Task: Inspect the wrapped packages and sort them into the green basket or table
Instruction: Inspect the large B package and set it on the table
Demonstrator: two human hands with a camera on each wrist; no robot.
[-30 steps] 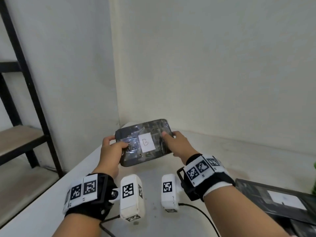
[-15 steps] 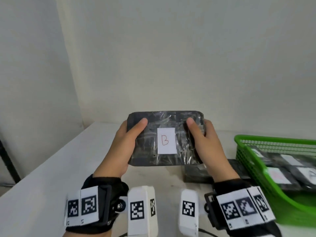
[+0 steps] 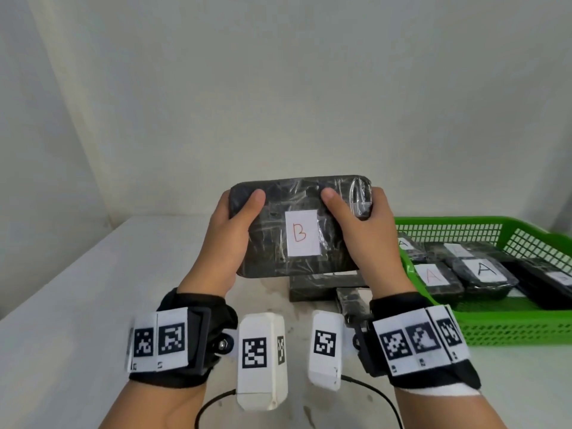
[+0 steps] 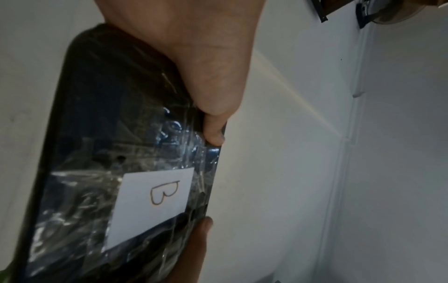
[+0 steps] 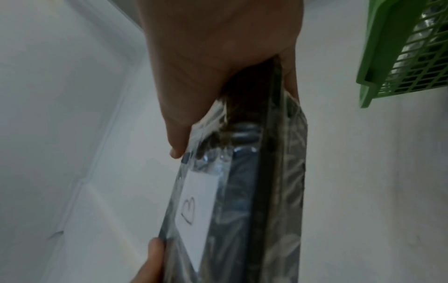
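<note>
Package (image 3: 297, 227) now sits higher and more centred in the head view than half a second ago, and the green basket (image 3: 483, 326) shows more fully at right; a second ago the basket was barely in view. Both hands grasp the black, film-wrapped package by its short ends and hold it above the white worktop (image 3: 77, 305): left hand (image 3: 229, 243) with its thumb across the top left corner, right hand (image 3: 359, 243) with its thumb on the top face; each grip closed on the package. White label (image 3: 301, 232) on the face reads "B", handwritten in red-brown. Left wrist view shows the same label (image 4: 155, 203), right wrist view sees it edge-on (image 5: 196, 208).

Basket stands on the worktop just right of the hands and holds several wrapped packages; labels read "A" in red (image 3: 433, 275) and "A" in black (image 3: 486, 269). More dark packages (image 3: 318, 287) lie on the worktop under the held one; no writing readable on them.
</note>
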